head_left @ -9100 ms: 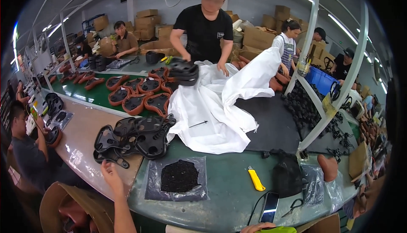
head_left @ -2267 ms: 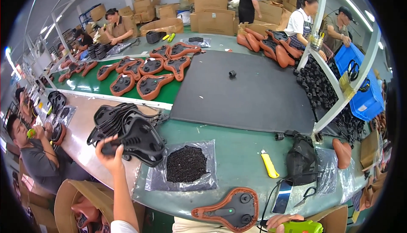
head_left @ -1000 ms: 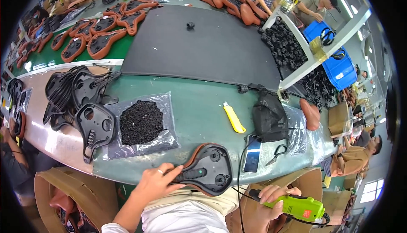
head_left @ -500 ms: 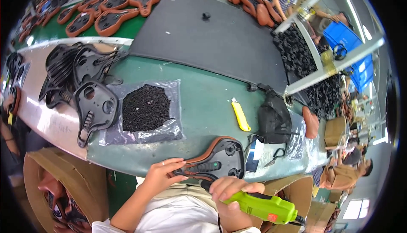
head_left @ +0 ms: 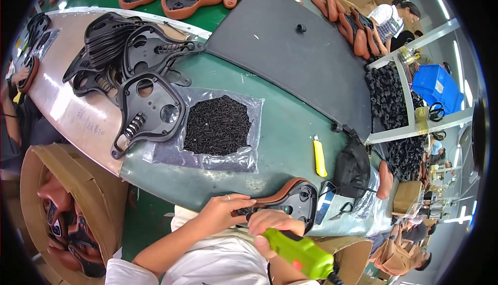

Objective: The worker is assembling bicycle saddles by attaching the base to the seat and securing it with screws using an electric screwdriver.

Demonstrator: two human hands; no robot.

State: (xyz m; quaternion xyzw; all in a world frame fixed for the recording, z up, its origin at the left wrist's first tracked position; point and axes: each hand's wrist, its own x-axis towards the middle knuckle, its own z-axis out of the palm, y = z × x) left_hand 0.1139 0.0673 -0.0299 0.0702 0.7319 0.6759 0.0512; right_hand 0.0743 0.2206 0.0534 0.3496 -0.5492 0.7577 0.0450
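A bicycle saddle (head_left: 302, 202) with a brown cover lies upside down at the table's near edge, its black plastic base facing up. My left hand (head_left: 224, 214) is closed around the saddle's narrow nose. In my right hand (head_left: 272, 227) is a lime-green electric screwdriver (head_left: 303, 256). Its front end points left over the nose, close to my left fingers; the tip is hidden behind my hands. Beyond the saddle, an open plastic bag (head_left: 254, 156) bears a heap of small black screws (head_left: 218, 125).
Black saddle bases (head_left: 150, 100) are piled at the left. A yellow utility knife (head_left: 319, 158), a phone (head_left: 324, 202), scissors (head_left: 342, 211) and a black pouch (head_left: 353, 168) lie to the right. Cardboard boxes (head_left: 98, 191) flank me. Finished saddles (head_left: 187, 2) line the back. Another person (head_left: 389, 20) is at far right.
My right hand has brought the screwdriver left and onto the saddle's nose, near my left hand. My view has turned, so the whole table sits further right and lower.
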